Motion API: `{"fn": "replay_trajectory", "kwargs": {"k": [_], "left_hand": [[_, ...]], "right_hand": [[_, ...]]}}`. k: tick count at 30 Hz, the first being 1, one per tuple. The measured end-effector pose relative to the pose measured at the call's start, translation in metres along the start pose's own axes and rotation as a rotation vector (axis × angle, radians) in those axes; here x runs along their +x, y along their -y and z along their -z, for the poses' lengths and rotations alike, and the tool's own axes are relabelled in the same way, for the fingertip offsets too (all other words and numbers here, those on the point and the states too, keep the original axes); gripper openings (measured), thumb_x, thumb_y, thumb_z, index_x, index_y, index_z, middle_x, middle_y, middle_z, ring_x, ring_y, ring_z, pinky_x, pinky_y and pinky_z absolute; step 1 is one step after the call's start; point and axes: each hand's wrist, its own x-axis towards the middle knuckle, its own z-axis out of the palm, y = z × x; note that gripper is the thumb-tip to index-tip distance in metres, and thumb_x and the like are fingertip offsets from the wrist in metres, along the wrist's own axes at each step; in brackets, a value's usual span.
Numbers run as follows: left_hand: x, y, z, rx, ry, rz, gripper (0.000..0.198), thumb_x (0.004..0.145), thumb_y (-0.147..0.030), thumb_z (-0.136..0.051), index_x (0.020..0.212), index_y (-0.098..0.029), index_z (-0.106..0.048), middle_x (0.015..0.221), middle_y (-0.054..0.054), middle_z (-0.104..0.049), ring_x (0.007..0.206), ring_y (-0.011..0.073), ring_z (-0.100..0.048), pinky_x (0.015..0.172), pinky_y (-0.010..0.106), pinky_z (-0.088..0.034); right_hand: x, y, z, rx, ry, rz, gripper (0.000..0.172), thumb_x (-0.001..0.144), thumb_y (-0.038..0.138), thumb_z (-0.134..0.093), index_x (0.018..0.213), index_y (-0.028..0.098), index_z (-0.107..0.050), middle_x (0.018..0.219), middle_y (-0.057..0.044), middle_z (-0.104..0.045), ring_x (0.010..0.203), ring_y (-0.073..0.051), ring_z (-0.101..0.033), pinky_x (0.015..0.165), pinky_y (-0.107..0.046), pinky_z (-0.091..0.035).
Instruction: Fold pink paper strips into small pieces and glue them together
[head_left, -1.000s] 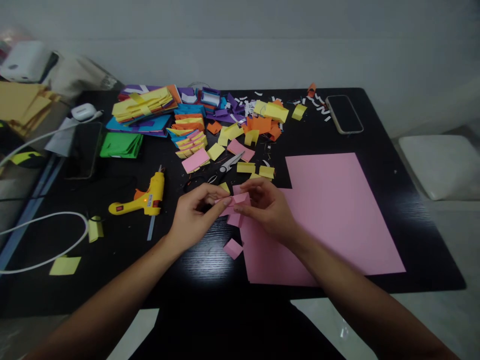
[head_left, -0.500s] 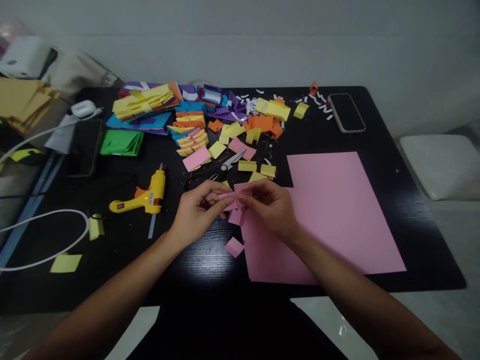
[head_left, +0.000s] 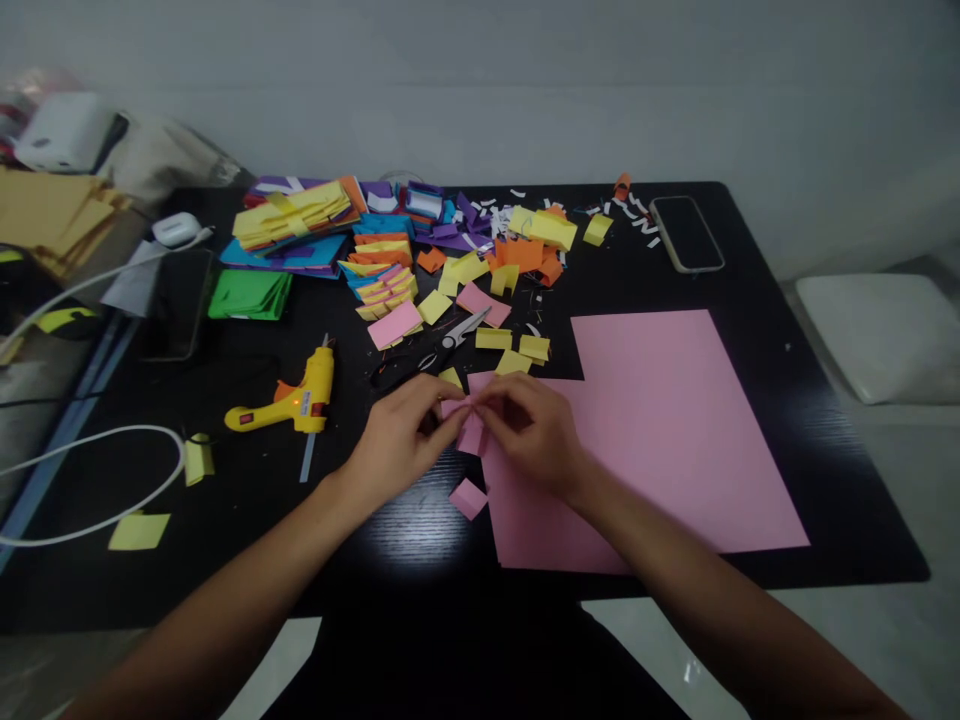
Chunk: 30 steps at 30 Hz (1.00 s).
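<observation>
Between both hands is a small pink paper piece (head_left: 456, 406), seen nearly edge-on and partly covered by fingers. My left hand (head_left: 401, 430) pinches its left side, and my right hand (head_left: 534, 428) pinches its right side, fingertips almost touching. Just below the fingertips lies a folded pink piece (head_left: 471, 436), and another folded pink piece (head_left: 469, 498) rests nearer the table's front edge. Large pink sheets (head_left: 660, 430) lie under and to the right of my right hand. Black-handled scissors (head_left: 450, 343) lie beyond my left hand.
A yellow glue gun (head_left: 300, 395) lies left of my left hand, near a white cable (head_left: 180, 455). Folded coloured paper bundles (head_left: 300, 210), orange pieces (head_left: 525, 255) and white scraps line the back. One phone (head_left: 686, 235) is back right, another (head_left: 180, 305) at left.
The held pink piece has turned from showing its flat face to nearly edge-on, and the fingertips have drawn closer around it. The whole view has shifted slightly.
</observation>
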Motion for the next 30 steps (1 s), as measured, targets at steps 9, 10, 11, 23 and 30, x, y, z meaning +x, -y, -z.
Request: {"fn": "replay_trajectory", "kwargs": {"k": [9, 10, 11, 23, 30], "left_hand": [[0.006, 0.001, 0.016, 0.322, -0.122, -0.009, 0.012, 0.103, -0.022, -0.059, 0.099, -0.018, -0.07, 0.09, 0.003, -0.072, 0.072, 0.015, -0.064, 0.069, 0.028, -0.051], [0.007, 0.002, 0.017, 0.346, -0.112, 0.014, 0.012, 0.103, -0.023, -0.059, 0.099, -0.019, -0.07, 0.092, 0.003, -0.073, 0.073, 0.0157, -0.065, 0.07, 0.029, -0.051], [0.008, 0.003, 0.018, 0.364, -0.098, 0.032, 0.013, 0.103, -0.023, -0.058, 0.099, -0.019, -0.07, 0.093, 0.004, -0.074, 0.075, 0.0165, -0.066, 0.071, 0.03, -0.051], [0.012, 0.013, 0.023, 0.779, -0.021, 0.157, 0.019, 0.101, -0.027, -0.053, 0.104, -0.015, -0.068, 0.104, 0.016, -0.073, 0.098, 0.0354, -0.068, 0.087, 0.049, -0.054], [0.008, 0.004, 0.035, 0.596, 0.011, 0.156, 0.021, 0.1, -0.025, -0.049, 0.108, -0.018, -0.067, 0.107, 0.013, -0.072, 0.1, 0.0317, -0.07, 0.09, 0.046, -0.056]], "right_hand": [[-0.001, -0.011, -0.001, -0.234, 0.032, 0.179, 0.014, 0.096, 0.012, -0.066, 0.092, 0.022, -0.076, 0.106, -0.01, -0.078, 0.103, -0.027, -0.069, 0.092, -0.046, -0.058], [-0.001, -0.011, -0.001, -0.247, 0.033, 0.194, 0.014, 0.096, 0.012, -0.066, 0.092, 0.022, -0.076, 0.107, -0.01, -0.078, 0.102, -0.028, -0.068, 0.092, -0.047, -0.057], [-0.001, -0.01, -0.001, -0.249, 0.03, 0.203, 0.015, 0.096, 0.012, -0.066, 0.092, 0.022, -0.076, 0.106, -0.01, -0.078, 0.102, -0.028, -0.067, 0.092, -0.048, -0.057], [-0.003, -0.001, -0.004, -0.345, 0.189, 0.259, 0.031, 0.106, 0.024, -0.061, 0.134, 0.021, -0.074, 0.144, -0.015, -0.068, 0.137, -0.033, -0.057, 0.115, -0.057, -0.049], [-0.005, -0.002, -0.004, -0.301, 0.184, 0.277, 0.025, 0.105, 0.021, -0.062, 0.126, 0.023, -0.076, 0.138, -0.012, -0.074, 0.136, -0.032, -0.06, 0.114, -0.057, -0.049]]}}
